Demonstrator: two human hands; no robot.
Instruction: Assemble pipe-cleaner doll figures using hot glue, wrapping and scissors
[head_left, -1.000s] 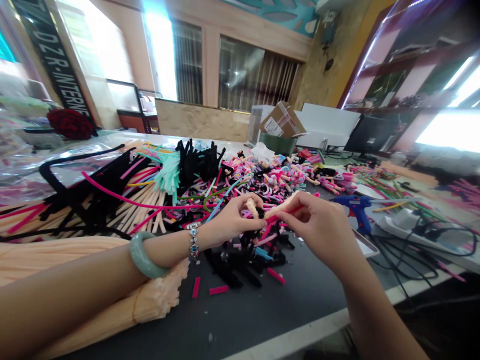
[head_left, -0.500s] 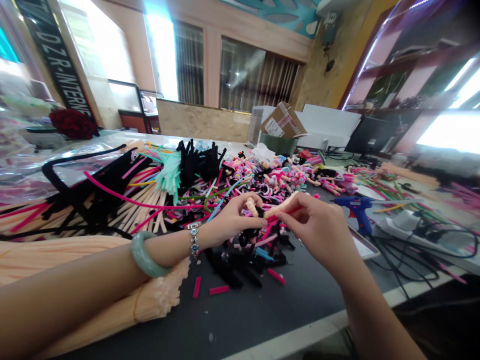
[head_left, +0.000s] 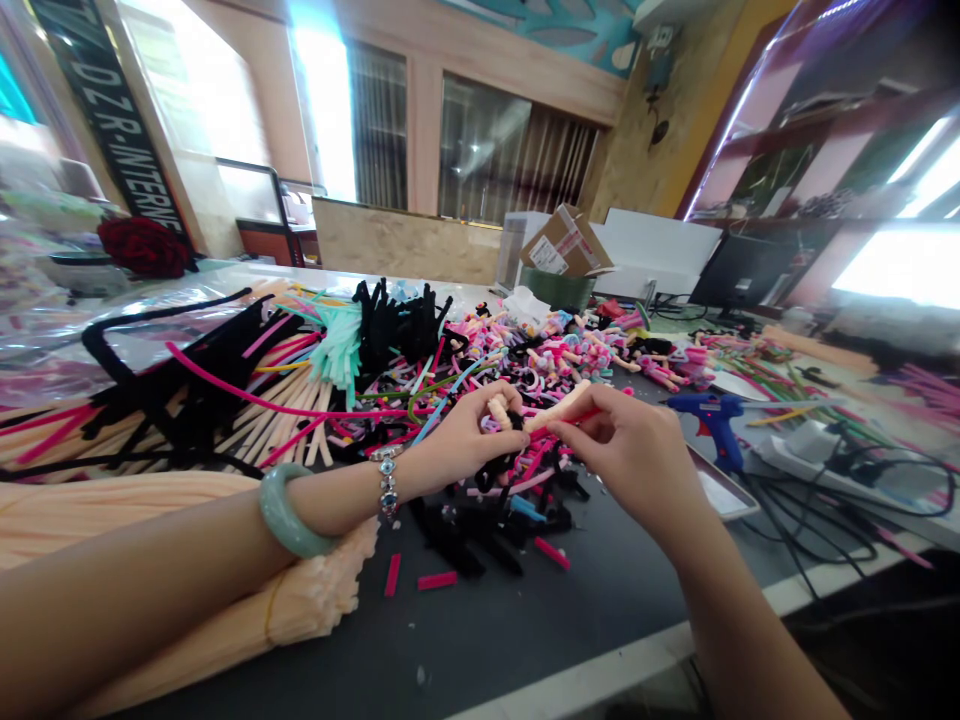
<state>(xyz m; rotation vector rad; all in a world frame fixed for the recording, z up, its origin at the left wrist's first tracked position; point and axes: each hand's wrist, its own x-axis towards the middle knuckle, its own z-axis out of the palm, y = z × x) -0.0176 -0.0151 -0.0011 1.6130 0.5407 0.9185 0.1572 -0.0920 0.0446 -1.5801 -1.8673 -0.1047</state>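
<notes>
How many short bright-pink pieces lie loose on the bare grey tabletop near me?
3: one pink piece beside the peach bundle, another right of it, lying crosswise, and a third farther right, beside the black pieces. More may be hidden in the pile.

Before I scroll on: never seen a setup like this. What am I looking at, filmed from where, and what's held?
No machine here: a person's two bare hands, seen by a camera worn on the head, looking forward and down. The left hand holds a small cream-and-black fuzzy piece; the right hand pinches a cream stick with something red alongside. Whether the pieces are joined, I can't tell. On the dark table lie a peach bundle at left, mint-green stems, short pink strips and, at right, a blue glue gun.
</notes>
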